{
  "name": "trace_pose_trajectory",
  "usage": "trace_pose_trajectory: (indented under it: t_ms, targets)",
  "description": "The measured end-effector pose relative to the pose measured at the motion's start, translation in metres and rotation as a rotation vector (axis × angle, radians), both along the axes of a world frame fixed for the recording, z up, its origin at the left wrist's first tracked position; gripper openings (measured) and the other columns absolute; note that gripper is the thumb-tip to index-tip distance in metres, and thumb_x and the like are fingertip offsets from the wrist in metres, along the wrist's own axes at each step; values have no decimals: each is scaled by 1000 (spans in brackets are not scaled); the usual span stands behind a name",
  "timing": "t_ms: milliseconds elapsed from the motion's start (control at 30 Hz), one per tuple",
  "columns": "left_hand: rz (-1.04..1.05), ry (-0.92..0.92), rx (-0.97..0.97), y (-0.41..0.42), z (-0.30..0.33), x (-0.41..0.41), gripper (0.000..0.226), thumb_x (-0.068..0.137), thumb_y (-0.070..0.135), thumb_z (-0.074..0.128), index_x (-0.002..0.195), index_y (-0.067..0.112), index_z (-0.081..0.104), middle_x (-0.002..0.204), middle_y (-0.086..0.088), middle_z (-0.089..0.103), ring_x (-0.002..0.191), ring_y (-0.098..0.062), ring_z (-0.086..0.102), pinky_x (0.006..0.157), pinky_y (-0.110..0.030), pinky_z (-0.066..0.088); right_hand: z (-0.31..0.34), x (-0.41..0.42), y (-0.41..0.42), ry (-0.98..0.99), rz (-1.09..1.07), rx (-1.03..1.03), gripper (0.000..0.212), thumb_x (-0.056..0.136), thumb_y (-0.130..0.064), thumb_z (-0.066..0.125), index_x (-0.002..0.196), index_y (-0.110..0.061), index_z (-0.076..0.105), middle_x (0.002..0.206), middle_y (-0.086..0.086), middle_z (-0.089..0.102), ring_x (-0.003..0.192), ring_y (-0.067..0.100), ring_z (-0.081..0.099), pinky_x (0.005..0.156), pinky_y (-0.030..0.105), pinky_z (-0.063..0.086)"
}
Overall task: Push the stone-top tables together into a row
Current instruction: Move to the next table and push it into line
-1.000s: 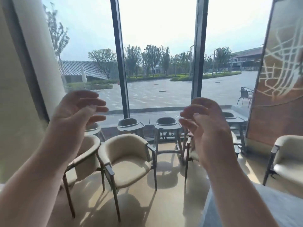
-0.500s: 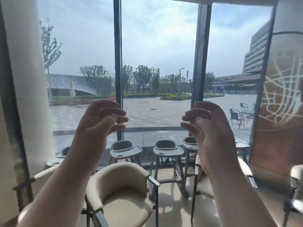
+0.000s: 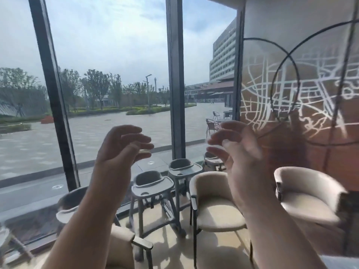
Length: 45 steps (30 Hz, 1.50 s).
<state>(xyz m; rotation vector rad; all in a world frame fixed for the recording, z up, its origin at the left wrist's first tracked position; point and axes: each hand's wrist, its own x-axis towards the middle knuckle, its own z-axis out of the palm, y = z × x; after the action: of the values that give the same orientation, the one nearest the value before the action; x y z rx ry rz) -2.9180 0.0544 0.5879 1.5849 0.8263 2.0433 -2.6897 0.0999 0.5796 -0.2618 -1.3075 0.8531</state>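
Both of your hands are raised in front of you and hold nothing: the left hand [image 3: 124, 146] and the right hand [image 3: 236, 150] face each other with fingers loosely curved and spread, a clear gap between them, touching no furniture.

No stone-top table shows anywhere here. The only hint is a pale flat sliver [image 3: 338, 262] below and to the right of your right forearm, at the very bottom corner; whether that is a table edge cannot be told.

What lies beyond your hands is seating. Between and below them stand grey high chairs [image 3: 152, 184]. A cream armchair [image 3: 213, 206] sits under your right wrist, a second armchair [image 3: 308, 195] lies further to the right of that hand, and a third one's armrest [image 3: 142, 242] is beneath your left forearm. Behind everything is the window glass [image 3: 116, 74].

So the step now is probably finding the table. Drop your gaze first, likely down and to the right. Lower both hands together, set your palms flat against one edge, and push low and evenly so the counter slides straight. Watch that armchair legs do not block its path.
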Motion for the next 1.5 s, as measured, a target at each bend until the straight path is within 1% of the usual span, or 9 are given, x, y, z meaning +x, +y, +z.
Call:
trace_pose_trajectory:
  t_ms: [100,200,633,767,867,1000,1167,1400,1500]
  targets:
    - [-41,-24,3,69,-4,17,27,82,3,54,102,18,65,90,-5,73,93,-30,72,84,-44,58,-4,17,61,48,-26,2,30,83,-10,50,108,-19,65,92,5,68,94,25,66,82,37,56]
    - [-66,-35,-8,129,-8,32,27,88,-5,53,103,15,65,89,-6,73,91,-30,72,85,-46,60,-9,36,114,56,-54,-18,30,83,-8,48,106,-18,65,91,5,68,90,21,66,80,35,56]
    - [-262,-51,-48,412,-23,119,25,83,6,56,100,22,68,91,-5,73,91,-31,72,85,-49,55,-23,124,340,69,-273,-95,32,80,-6,45,109,-6,58,83,2,66,85,18,62,79,32,56]
    - [-382,-44,-91,503,-46,143,24,84,5,55,105,13,62,90,-5,71,89,-28,71,78,-37,58,-44,143,408,46,-402,-158,30,82,-7,44,107,-12,60,88,3,67,87,21,64,66,24,54]
    - [-458,-62,-126,572,-55,157,25,82,5,54,104,13,61,90,-5,70,88,-26,71,77,-36,59,-55,157,463,37,-505,-160,31,82,-5,44,106,-15,62,88,3,68,88,19,65,79,32,55]
    - [-572,-33,-170,663,-53,176,25,81,5,51,101,16,62,87,-2,70,90,-28,70,87,-46,58,-61,176,526,67,-649,-211,31,83,-6,44,107,-15,62,89,2,69,87,19,66,77,37,54]
    - [-737,-11,-234,752,-70,225,26,78,5,51,101,14,61,87,-4,68,86,-27,68,84,-42,56,-81,205,573,113,-833,-235,32,82,-4,44,106,-15,62,87,3,68,87,19,65,78,34,54]
    - [-983,62,-329,814,-112,338,26,84,1,47,100,16,62,88,-3,69,84,-22,69,75,-32,56,-113,278,589,181,-1039,-302,31,82,-4,43,106,-12,60,85,3,66,84,20,63,76,33,53]
    - [-1032,76,-335,842,-125,395,29,87,0,46,102,17,65,92,-4,71,88,-24,71,79,-35,59,-125,322,599,229,-1095,-303,30,80,-3,43,104,-11,60,84,4,65,85,22,61,76,34,53]
